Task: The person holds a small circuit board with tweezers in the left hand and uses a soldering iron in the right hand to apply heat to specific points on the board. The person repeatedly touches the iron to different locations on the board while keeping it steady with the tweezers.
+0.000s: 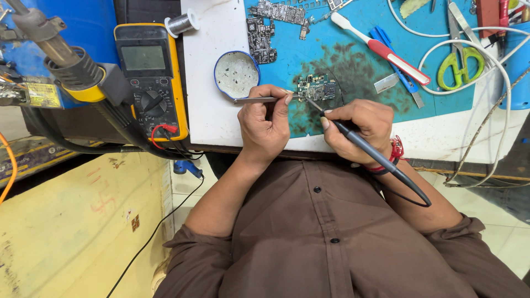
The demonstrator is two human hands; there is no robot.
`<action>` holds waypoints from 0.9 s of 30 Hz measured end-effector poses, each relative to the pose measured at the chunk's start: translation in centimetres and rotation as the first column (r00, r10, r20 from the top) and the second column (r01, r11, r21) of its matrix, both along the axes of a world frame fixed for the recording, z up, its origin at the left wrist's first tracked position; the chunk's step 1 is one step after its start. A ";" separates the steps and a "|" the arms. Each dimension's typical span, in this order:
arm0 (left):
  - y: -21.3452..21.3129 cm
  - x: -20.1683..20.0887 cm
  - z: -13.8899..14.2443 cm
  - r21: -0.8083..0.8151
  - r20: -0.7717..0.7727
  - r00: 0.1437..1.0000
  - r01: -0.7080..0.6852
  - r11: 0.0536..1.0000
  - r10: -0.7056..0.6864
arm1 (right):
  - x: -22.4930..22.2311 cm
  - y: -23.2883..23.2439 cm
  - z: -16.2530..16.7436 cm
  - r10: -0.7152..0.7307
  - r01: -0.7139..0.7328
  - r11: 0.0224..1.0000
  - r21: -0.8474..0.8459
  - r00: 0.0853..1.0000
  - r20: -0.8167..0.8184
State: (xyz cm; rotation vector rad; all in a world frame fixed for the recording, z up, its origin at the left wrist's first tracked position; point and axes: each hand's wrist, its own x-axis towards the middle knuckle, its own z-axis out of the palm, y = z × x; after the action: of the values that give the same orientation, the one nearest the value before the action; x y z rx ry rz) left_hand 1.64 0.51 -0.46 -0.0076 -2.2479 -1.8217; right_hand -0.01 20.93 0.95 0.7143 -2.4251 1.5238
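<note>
White bench point(207, 83): blue mat point(353, 60), multimeter point(149, 77), round tin point(236, 73).

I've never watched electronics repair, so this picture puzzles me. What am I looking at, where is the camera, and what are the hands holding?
The camera sits on the person's head, looking down past a brown shirt at a workbench. The left hand holds metal tweezers against a small circuit board. The right hand grips a black corded soldering iron, tip at that board. The board lies on a stained blue mat. Nearby: a round tin, a yellow multimeter, a toothbrush and green-handled scissors.
</note>
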 end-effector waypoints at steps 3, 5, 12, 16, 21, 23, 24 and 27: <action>0.0 0.0 0.0 0.005 -0.008 1.000 -0.003 1.000 0.003 | 0.0 0.0 0.0 -0.005 0.005 1.000 -0.008 1.000 0.013; 0.0 0.0 -0.1 0.005 -0.006 1.000 -0.001 1.000 0.001 | 0.0 0.0 0.0 -0.007 0.007 1.000 -0.009 1.000 0.013; -0.1 -0.1 0.0 -0.010 -0.018 1.000 0.001 1.000 -0.001 | 0.0 0.0 0.0 -0.011 0.011 1.000 -0.001 1.000 0.011; -0.1 -0.1 0.0 -0.011 -0.011 1.000 0.000 1.000 0.000 | 0.0 0.1 -0.3 -0.004 0.005 1.000 0.008 1.000 -0.010; -0.1 0.1 -0.1 0.024 -0.021 1.000 -0.009 1.000 0.009 | 0.5 0.2 -0.9 -0.102 0.102 0.994 -0.027 0.995 -0.007; -0.1 0.2 -0.2 0.035 -0.036 0.999 -0.013 0.999 0.014 | 0.7 0.3 -1.0 -0.123 0.122 0.992 -0.021 0.992 -0.032; -0.1 0.2 -0.2 0.035 -0.044 0.999 -0.015 0.999 0.016 | 0.8 0.4 -1.0 -0.124 0.124 0.992 -0.001 0.991 -0.046; -0.1 0.2 -0.3 0.039 -0.050 0.999 -0.018 0.999 0.020 | 0.9 0.7 -0.8 -0.120 0.122 0.992 0.033 0.991 -0.059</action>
State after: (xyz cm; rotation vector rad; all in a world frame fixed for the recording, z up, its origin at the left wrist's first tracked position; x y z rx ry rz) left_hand 1.81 0.40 -0.75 -0.0246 -2.1715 -1.8338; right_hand 0.91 21.64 0.11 0.5968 -2.4126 1.3972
